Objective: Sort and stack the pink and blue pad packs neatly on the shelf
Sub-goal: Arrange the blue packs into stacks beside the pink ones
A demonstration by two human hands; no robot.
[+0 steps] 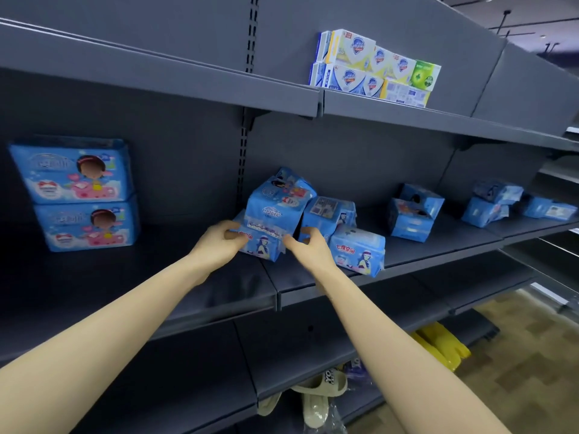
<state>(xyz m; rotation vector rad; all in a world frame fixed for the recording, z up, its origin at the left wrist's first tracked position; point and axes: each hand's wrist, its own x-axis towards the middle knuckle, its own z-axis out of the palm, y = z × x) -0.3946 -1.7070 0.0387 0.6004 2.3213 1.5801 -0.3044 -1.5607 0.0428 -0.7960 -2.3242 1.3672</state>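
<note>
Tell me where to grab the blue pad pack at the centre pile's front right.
Probably its top edge, from the front and above: the blue pad pack stands upright at the shelf lip, top exposed, other packs crowd its back and left.

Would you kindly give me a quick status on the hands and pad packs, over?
Left hand grips lower pack; right hand at its other end, grip unclear. Upper pack leans on it.
</note>
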